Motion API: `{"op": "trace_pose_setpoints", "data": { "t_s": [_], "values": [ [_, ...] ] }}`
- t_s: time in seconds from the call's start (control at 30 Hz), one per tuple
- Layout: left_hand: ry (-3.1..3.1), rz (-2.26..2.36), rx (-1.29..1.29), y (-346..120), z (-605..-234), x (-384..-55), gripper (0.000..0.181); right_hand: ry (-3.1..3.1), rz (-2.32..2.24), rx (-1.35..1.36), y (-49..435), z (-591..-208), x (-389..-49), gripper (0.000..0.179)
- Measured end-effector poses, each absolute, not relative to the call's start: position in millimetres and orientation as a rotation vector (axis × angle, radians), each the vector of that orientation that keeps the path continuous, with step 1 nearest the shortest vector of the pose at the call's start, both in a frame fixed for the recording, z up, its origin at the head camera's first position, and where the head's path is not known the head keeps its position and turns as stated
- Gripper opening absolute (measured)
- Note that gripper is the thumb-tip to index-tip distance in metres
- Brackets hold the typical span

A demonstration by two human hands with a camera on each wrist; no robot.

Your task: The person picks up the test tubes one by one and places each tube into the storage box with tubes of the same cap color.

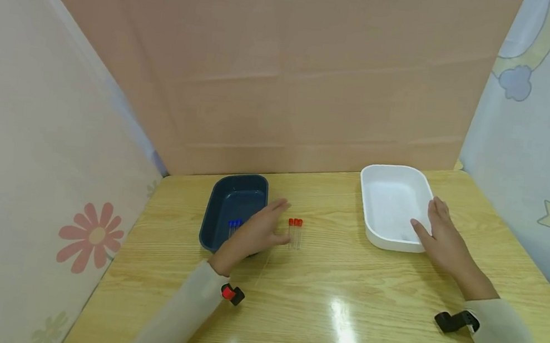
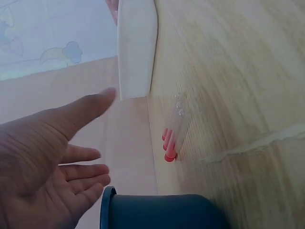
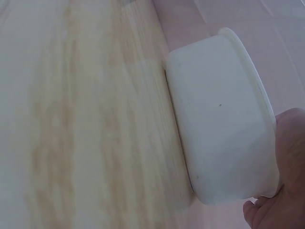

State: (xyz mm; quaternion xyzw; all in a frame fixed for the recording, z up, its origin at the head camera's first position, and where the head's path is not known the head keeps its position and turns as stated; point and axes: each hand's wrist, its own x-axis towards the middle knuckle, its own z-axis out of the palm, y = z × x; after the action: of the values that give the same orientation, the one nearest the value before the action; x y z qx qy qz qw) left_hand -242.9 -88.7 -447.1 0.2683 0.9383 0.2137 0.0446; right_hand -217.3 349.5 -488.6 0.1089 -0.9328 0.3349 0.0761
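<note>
My left hand [image 1: 257,230] is held over the right side of a dark blue tray [image 1: 208,209], its fingers extended and thumb apart, with nothing in its grasp. Just right of its thumb, several clear tubes with red caps [image 1: 296,223] lie side by side on the table. Blue-capped tubes [image 1: 234,223] lie inside the dark tray, partly hidden by that hand. At the right, my right hand [image 1: 444,240] holds the edge of a white tray [image 1: 390,243], thumb over the rim and fingers along the outer side. The right wrist view shows the white tray's side wall [image 3: 219,119] standing on the table.
Both trays stand on a wood-grain table [image 1: 302,292], toward its far edge. A brown backdrop [image 1: 284,83] rises behind it. Patterned light sheets hang at the left [image 1: 57,132] and right [image 1: 547,166]. Black straps circle both wrists.
</note>
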Motion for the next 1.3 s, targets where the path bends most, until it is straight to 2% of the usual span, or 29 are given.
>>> {"op": "trace_pose_setpoints", "data": {
  "t_s": [0.23, 0.47, 0.8, 1.07, 1.3],
  "values": [
    [2.905, 0.193, 0.879, -77, -452, -259, 0.088, -2.790, 1.001, 0.330, 350, -488, -218, 0.077],
    [2.910, -0.195, 0.954, -71, -458, -268, 0.098, -2.785, 1.012, 0.330, 349, -488, -220, 0.077],
    [2.912, -0.321, 0.981, -68, -462, -268, 0.096, -2.785, 1.017, 0.329, 347, -488, -220, 0.078],
    [2.893, -0.324, 0.994, -67, -462, -267, 0.087, -2.781, 1.049, 0.323, 348, -487, -217, 0.075],
    [2.865, -0.342, 0.997, -68, -465, -271, 0.093, -2.762, 1.108, 0.328, 360, -481, -219, 0.068]
  ]
}}
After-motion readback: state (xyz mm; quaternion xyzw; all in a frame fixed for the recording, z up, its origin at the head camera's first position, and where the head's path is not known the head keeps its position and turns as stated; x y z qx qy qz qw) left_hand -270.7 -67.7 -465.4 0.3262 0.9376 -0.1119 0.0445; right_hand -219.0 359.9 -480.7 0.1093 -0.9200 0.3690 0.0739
